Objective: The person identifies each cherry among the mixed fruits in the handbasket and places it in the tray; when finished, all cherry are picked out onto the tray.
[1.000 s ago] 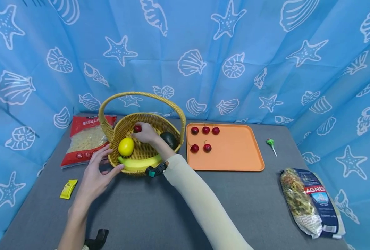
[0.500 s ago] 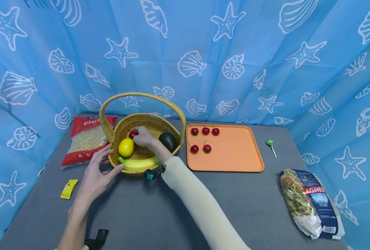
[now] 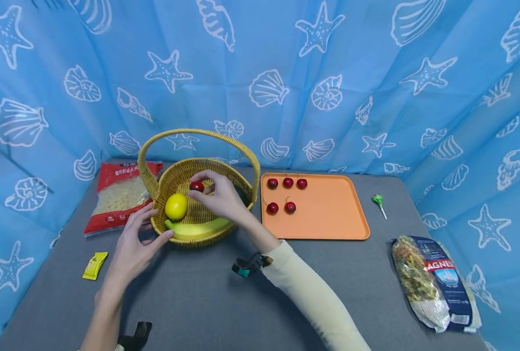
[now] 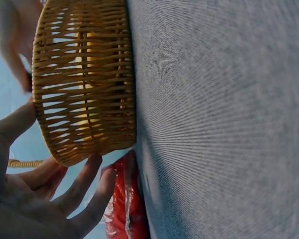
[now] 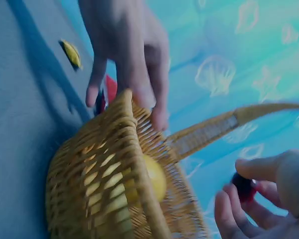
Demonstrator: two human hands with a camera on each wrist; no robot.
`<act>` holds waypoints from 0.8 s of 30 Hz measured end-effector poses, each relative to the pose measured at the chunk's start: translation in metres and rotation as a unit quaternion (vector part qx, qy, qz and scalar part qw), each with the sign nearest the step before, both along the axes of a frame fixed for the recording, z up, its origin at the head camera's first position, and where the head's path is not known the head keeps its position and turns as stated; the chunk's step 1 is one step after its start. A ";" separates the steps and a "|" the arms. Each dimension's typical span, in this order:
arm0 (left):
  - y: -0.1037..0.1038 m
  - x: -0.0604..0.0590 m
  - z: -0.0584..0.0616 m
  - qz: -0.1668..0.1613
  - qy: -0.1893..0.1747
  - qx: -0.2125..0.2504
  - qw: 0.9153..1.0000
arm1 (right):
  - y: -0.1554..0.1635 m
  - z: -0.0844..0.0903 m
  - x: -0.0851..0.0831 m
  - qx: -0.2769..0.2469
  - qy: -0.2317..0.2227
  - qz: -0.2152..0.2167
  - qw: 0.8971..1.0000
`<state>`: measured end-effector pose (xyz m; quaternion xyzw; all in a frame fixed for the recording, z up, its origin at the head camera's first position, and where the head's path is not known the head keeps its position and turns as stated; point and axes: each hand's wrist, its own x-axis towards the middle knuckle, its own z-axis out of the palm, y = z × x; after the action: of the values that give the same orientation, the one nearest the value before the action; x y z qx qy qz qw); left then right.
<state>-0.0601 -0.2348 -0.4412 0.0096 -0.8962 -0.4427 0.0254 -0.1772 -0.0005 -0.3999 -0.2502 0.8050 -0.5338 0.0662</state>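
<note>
My right hand (image 3: 222, 197) pinches a dark red cherry (image 3: 196, 186) between thumb and fingers, over the wicker basket (image 3: 207, 165). In the right wrist view the cherry (image 5: 244, 186) shows above the basket's rim. My left hand (image 3: 137, 243) holds the basket's left end, thumb at the near rim and fingers spread along the side. The left wrist view shows those fingertips against the woven wall (image 4: 84, 89). Inside the basket lie a yellow lemon (image 3: 176, 206), a banana (image 3: 198, 229) and a dark green avocado (image 3: 242, 195), largely hidden behind my right hand.
Right of the basket is an orange tray (image 3: 326, 209) bearing several cherries (image 3: 288, 183). A red pasta bag (image 3: 119, 195) lies behind my left hand, a yellow packet (image 3: 95, 265) nearer. A green lollipop (image 3: 377, 200) and an AGNESI pasta bag (image 3: 435, 282) lie at right.
My right hand first shifted left with the cherry inside the basket, then came up and back toward the right, still pinching it. My left hand stays on the basket.
</note>
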 end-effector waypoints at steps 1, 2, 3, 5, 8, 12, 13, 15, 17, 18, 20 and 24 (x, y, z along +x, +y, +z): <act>0.000 0.000 0.000 0.000 0.002 -0.001 1.000 | 0.010 0.003 0.007 -0.004 0.016 0.013 1.000; 0.000 -0.001 0.000 0.000 0.005 -0.001 1.000 | 0.021 0.005 0.014 -0.007 0.033 0.023 0.999; 0.001 -0.001 -0.001 0.000 0.006 -0.001 1.000 | 0.032 0.006 0.021 -0.013 0.048 0.033 0.998; 0.001 -0.001 -0.001 -0.001 0.009 0.000 1.000 | 0.056 0.007 0.036 -0.025 0.074 0.045 0.996; 0.001 -0.001 0.000 0.002 0.011 0.001 1.000 | 0.094 0.006 0.054 -0.046 0.113 0.042 0.992; -0.001 0.001 0.001 0.006 0.011 0.000 1.000 | 0.141 -0.002 0.065 -0.053 0.144 -0.006 0.988; -0.001 0.001 0.002 0.007 0.010 0.000 1.000 | 0.152 -0.006 0.064 -0.049 0.146 -0.024 0.988; -0.001 0.001 0.002 0.006 0.009 0.000 1.000 | 0.174 -0.017 0.059 -0.029 0.144 -0.061 0.987; -0.001 0.000 0.002 0.005 0.008 0.000 1.000 | 0.194 -0.031 0.050 0.004 0.132 -0.098 0.986; -0.002 0.000 0.002 0.004 0.008 -0.001 1.000 | 0.203 -0.037 0.045 0.022 0.121 -0.114 0.986; -0.002 -0.001 0.002 0.003 0.008 -0.003 1.000 | 0.220 -0.051 0.034 0.065 0.100 -0.141 0.983; 0.000 -0.001 0.002 -0.001 0.013 -0.015 1.000 | 0.240 -0.071 0.017 0.122 0.052 -0.176 0.975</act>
<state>-0.0615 -0.2352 -0.4396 0.0021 -0.9023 -0.4295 0.0365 -0.1606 0.2392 -0.4709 -0.1221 0.8977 -0.4215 -0.0408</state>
